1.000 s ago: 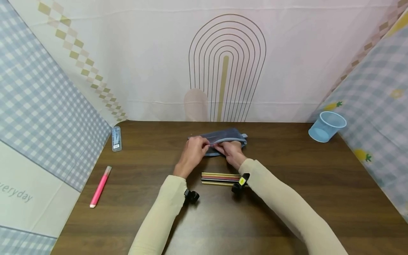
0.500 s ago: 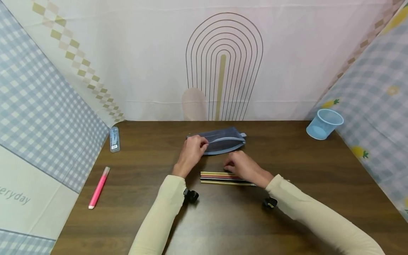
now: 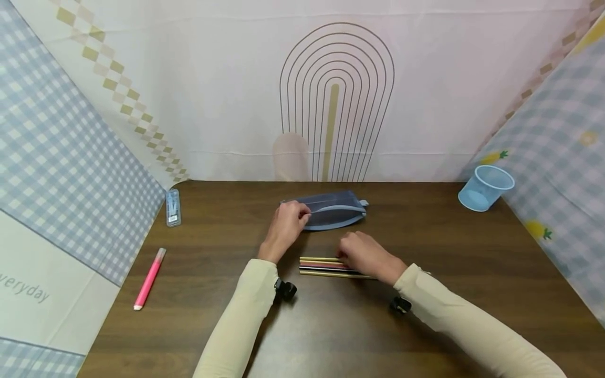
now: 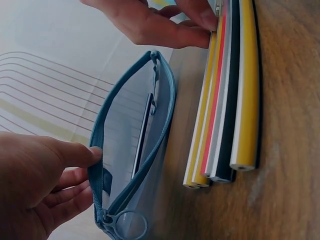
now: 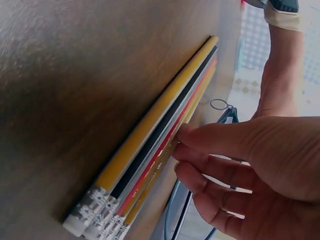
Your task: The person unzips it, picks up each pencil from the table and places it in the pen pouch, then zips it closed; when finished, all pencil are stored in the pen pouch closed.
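My left hand pinches the upper edge of a blue zip pencil pouch, whose mouth gapes in the left wrist view. A thin dark stick-like thing shows inside it. Nearer to me several pencils in yellow, red and black lie side by side on the table, their white erasers seen in the right wrist view. Over them is my right hand, with thumb and forefinger pinching a yellow pencil on the side facing the pouch. The head view hides those fingertips.
A pink marker lies on the left of the wooden table. Behind it is a small clear blue case. At the back right a translucent blue cup stands by the cloth wall.
My right hand has come out of the pouch and moved toward me, down onto the pencils. The left hand has kept its hold on the pouch edge.
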`<state>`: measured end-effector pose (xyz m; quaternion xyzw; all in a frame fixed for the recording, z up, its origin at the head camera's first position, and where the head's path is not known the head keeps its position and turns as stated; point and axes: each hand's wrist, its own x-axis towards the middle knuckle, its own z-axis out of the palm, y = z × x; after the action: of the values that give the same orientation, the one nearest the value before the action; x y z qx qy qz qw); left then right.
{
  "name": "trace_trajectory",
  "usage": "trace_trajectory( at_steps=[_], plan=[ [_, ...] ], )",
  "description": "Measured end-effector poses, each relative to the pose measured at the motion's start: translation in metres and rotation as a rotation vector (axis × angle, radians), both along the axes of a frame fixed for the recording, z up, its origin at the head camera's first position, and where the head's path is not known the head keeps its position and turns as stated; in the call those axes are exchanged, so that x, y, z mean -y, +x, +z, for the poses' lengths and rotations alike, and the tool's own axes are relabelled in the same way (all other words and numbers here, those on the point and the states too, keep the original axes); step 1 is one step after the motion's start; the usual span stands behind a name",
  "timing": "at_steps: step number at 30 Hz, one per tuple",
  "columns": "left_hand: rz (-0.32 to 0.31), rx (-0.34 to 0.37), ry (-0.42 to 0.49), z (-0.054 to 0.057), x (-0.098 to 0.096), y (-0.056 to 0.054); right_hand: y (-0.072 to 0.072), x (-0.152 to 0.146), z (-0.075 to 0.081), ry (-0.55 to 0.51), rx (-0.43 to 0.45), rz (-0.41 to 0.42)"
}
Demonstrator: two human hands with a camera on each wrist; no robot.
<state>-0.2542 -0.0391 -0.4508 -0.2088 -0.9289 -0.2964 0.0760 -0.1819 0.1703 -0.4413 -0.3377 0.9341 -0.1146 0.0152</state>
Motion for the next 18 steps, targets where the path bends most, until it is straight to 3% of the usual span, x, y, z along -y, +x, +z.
trace_trajectory(
  at_steps=[10,18],
  plan=[
    [-0.005,0.019,0.005,0.0,-0.002,-0.001,-0.006,-0.006,0.0,0.098,-0.072,0.043],
    [0.01,0.014,0.035,0.001,0.0,-0.004,-0.01,-0.034,0.019,-0.032,0.063,0.074]
  ],
)
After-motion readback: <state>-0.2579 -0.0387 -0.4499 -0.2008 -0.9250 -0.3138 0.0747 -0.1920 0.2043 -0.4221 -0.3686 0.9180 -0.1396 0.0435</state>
